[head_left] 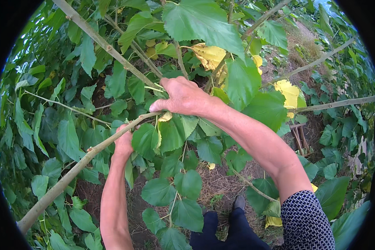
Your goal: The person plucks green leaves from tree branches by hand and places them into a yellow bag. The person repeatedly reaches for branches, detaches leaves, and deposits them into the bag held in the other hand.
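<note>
Holding the bent grey branch [83, 160] steady in my clenched left hand [123, 143], my right hand [181, 98] should pinch each green leaf [171, 131] near its stalk, tugging cleanly.

Outdoor daylight scene. Dense green broad-leaved foliage [66, 137] filled the left frame; bare brown soil with dry straw [214, 183] lay at lower centre.

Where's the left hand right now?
In the head view, left of centre, the left hand grips the long bare branch, below the right hand.
</note>
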`<state>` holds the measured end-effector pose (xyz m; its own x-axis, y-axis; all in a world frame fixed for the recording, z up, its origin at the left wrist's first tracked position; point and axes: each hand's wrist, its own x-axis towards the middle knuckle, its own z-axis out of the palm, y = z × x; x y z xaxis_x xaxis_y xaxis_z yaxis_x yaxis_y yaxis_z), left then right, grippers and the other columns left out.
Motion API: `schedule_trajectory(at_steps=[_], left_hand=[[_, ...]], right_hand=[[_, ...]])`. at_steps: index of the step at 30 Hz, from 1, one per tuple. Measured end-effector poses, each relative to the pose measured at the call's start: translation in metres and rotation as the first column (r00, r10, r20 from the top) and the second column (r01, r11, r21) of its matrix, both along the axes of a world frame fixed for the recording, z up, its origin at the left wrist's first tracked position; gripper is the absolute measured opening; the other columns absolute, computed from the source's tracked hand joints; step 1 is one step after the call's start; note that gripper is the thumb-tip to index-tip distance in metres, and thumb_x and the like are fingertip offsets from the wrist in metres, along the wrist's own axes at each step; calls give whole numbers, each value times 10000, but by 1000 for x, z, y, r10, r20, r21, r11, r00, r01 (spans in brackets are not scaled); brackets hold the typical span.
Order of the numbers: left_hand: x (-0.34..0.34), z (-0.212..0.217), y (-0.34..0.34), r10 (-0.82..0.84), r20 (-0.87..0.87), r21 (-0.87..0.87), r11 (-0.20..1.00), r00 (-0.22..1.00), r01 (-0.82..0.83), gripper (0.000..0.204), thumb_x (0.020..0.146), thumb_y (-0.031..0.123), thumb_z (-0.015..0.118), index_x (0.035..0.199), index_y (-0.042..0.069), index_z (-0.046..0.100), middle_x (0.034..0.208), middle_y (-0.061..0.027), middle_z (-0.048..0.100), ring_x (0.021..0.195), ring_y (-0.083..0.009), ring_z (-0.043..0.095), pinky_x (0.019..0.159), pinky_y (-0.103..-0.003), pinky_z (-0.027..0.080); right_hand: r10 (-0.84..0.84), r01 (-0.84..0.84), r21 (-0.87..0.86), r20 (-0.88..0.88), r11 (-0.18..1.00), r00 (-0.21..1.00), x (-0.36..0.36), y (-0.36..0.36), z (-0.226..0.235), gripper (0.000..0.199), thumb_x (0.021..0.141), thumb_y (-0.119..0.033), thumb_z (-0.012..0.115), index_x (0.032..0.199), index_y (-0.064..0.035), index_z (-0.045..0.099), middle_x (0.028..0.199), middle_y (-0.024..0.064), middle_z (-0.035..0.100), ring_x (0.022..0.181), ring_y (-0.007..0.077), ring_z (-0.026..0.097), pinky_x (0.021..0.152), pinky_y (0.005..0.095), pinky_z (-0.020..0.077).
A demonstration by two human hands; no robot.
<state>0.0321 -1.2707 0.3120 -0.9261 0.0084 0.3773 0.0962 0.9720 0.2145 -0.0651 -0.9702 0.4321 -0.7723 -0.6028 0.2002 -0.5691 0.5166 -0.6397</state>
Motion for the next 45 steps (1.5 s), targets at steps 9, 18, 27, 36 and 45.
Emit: schedule_trajectory(at_steps=[9, 18, 27, 36, 45], left_hand=[[68, 10, 37, -37, 119, 770, 634, 992, -69, 190, 1028, 146, 740, 1082, -36, 744, 925, 2, 728, 862, -127, 662, 815, -321, 553], [16, 59, 126, 11, 224, 542, 830, 975, -134, 575, 844, 492, 920, 1129, 14, 779, 1024, -174, 813, 999, -365, 779, 892, -522, 578], [53, -54, 138, 157, 581, -94, 988, 798, -126, 210, 870, 226, 780, 1002, 70, 827, 1034, -216, 797, 1028, -411, 768, 909, -503, 607], [120, 115, 182, -233, 9, 171, 958, 972, 228, 155, 876, 95, 815, 906, -20, 714, 1039, -216, 724, 879, -398, 740, 774, -474, 574], [127, 242, 240, -237, -305, 313, 890, 922, 332, 106, 914, -55, 751, 947, -12, 660, 757, -75, 658, 648, -146, 588, 612, -322, 476]], right_hand=[[-14, 54, 215, -182, 975, 983, -11, -3, -66, 206, 914, -84, 647, 1067, 49, 684, 997, 278, 773, 1021, 449, 766, 916, 542, 603], [-88, 150, 283, -222, 947, 971, 22, 38, -164, 221, 846, -48, 680, 1031, 41, 599, 836, 287, 746, 831, 469, 776, 739, 545, 627], [-182, 222, -122, 273, 967, 945, 44, 94, -169, 569, 1038, -393, 707, 1417, 24, 626, 1322, 335, 674, 1286, 461, 639, 1091, 555, 488], [111, -13, -338, 273, 941, 955, 83, 116, -53, 479, 902, -393, 888, 1100, -23, 657, 938, 145, 690, 899, 273, 666, 855, 462, 535], [22, -106, -264, -302, 959, 953, 100, 128, 48, 388, 902, -262, 846, 1042, -35, 563, 972, 186, 697, 954, 449, 716, 801, 554, 555]])
